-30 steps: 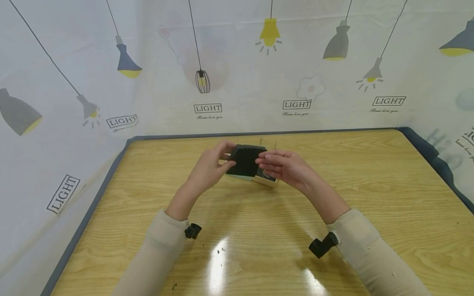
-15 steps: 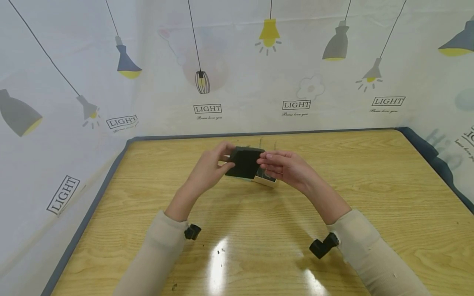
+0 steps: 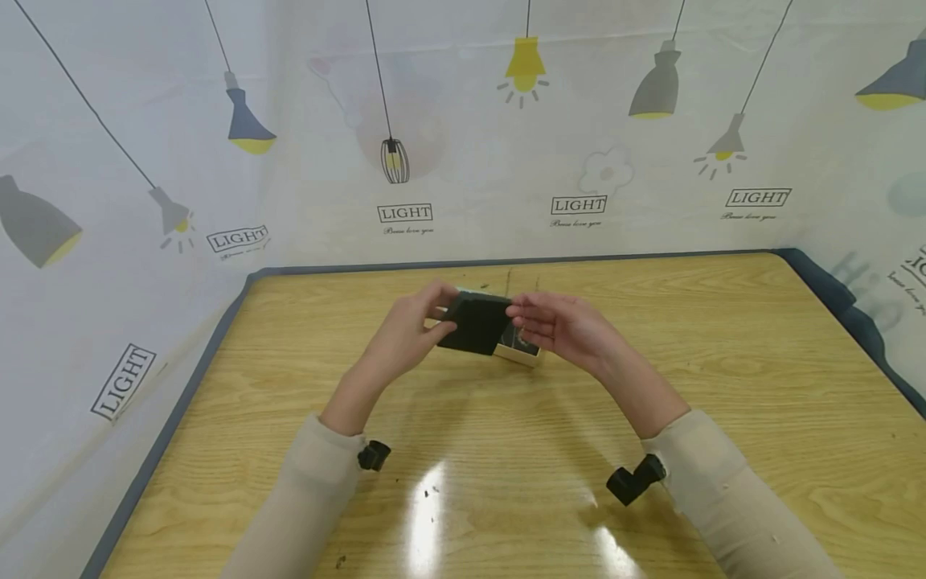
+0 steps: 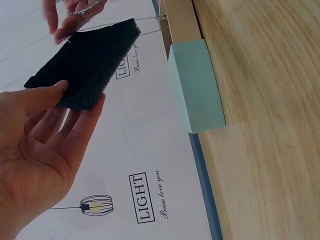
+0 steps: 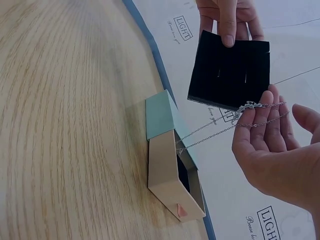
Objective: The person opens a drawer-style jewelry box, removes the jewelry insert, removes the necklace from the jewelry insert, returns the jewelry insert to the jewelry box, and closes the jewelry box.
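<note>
A square black pad (image 5: 230, 72) with two small slits is pinched between the thumb and fingers of my left hand (image 4: 45, 145), tilted above the box. A thin silver necklace (image 5: 247, 106) lies across the relaxed fingers of my right hand (image 5: 280, 145), whose thumb stands apart. Those fingertips are close to the pad's lower corner; I cannot tell whether they touch it. From the fingers the chain runs down to the box, a beige drawer (image 5: 162, 162) partly out of its mint-green sleeve (image 4: 197, 85). Something black lies in the drawer.
The box stands on a wooden table (image 3: 463, 450) near its back edge. Behind rises a white curtain (image 3: 477, 137) printed with lamps, with a dark blue strip along the table's border. A small black wrist camera (image 3: 635, 480) sits by the right sleeve.
The pad has tilted and come slightly lower and nearer in my left hand, showing some mint green behind its top edge. My right hand has shifted a little, with its fingers near the pad.
</note>
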`<state>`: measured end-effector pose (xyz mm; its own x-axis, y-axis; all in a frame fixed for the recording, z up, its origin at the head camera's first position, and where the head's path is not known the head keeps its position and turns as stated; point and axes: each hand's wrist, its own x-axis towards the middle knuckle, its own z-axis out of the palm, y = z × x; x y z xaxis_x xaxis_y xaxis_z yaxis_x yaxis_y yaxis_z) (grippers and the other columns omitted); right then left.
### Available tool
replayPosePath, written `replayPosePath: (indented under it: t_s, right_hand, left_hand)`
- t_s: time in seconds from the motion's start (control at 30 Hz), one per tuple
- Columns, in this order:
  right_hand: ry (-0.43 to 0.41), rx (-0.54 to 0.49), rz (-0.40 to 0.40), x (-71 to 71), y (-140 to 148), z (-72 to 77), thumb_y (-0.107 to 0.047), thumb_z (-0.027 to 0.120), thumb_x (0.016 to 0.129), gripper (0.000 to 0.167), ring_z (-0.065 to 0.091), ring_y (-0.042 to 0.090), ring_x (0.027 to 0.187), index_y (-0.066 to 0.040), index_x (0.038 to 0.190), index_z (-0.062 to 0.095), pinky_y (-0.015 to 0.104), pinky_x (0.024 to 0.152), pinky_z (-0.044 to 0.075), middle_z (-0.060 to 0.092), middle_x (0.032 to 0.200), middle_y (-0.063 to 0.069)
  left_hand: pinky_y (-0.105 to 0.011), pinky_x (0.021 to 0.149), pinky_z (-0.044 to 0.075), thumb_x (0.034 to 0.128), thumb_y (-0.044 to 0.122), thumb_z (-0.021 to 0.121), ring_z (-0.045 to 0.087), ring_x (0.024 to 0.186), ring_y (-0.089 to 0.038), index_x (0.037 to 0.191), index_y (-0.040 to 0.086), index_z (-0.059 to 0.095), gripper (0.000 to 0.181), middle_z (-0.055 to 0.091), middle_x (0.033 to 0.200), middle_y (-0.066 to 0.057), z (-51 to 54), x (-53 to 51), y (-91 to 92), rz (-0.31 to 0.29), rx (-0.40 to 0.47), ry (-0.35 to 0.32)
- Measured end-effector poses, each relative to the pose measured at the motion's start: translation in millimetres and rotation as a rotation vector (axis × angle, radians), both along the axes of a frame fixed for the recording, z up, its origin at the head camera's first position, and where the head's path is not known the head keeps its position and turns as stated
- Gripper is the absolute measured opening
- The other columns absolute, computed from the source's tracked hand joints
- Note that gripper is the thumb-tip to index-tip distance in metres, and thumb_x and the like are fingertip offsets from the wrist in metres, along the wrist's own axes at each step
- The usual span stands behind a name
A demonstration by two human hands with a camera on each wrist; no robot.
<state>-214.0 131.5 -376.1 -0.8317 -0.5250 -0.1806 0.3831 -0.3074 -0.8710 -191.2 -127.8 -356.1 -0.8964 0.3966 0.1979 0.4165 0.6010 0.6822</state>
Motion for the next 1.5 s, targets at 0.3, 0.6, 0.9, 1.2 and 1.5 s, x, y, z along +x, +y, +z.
replayPosePath:
  t_s: [0.3,0.6,0.9,1.2,1.5]
  right_hand:
    - [-0.017,-0.032,-0.012,-1.3,2.5,2.4,-0.019,0.04,0.108,0.033,0.07,0.009,0.089,-0.012,0.103,0.072,0.025,0.087,0.059,0.077,0.099,0.0]
    - [-0.03,-0.093,-0.008,-1.2,5.1,3.3,-0.023,0.041,0.108,0.034,0.07,0.012,0.093,-0.01,0.104,0.072,0.027,0.091,0.059,0.076,0.105,0.003]
    - [-0.022,-0.15,0.001,-2.7,10.1,5.2,-0.025,0.039,0.108,0.036,0.07,0.017,0.104,-0.009,0.11,0.071,0.03,0.097,0.057,0.074,0.115,0.006]
    - [-0.045,-0.197,0.024,-3.9,17.5,10.5,-0.03,0.033,0.109,0.041,0.064,0.02,0.12,-0.01,0.122,0.066,0.031,0.099,0.056,0.07,0.125,0.004]
    - [-0.041,-0.22,0.028,-4.1,21.5,13.8,-0.036,0.037,0.108,0.042,0.06,0.022,0.126,-0.01,0.134,0.057,0.033,0.102,0.054,0.065,0.134,0.005]
  left_hand:
    - [-0.041,0.089,0.061,0.0944,0.002,0.065,0.07,0.107,-0.031,0.123,0.004,0.056,0.03,0.068,0.125,-0.017,-0.9,0.9,-2.2,-0.026,-0.02,-0.022]
    - [-0.042,0.089,0.061,0.0948,0.003,0.065,0.07,0.107,-0.031,0.122,0.005,0.056,0.029,0.068,0.125,-0.016,-0.8,1.3,-3.2,-0.045,-0.014,-0.037]
    - [-0.043,0.092,0.059,0.0958,0.005,0.064,0.069,0.109,-0.032,0.124,0.005,0.056,0.029,0.066,0.129,-0.017,-1.3,2.1,-4.4,-0.043,-0.031,-0.038]
    - [-0.043,0.094,0.059,0.0959,0.006,0.064,0.069,0.111,-0.032,0.125,0.005,0.055,0.031,0.065,0.13,-0.017,-1.7,1.9,-6.0,-0.038,-0.046,-0.037]
    - [-0.043,0.094,0.059,0.096,0.007,0.065,0.069,0.112,-0.031,0.126,0.006,0.055,0.031,0.065,0.132,-0.016,-0.8,2.5,-6.4,-0.035,-0.057,-0.044]
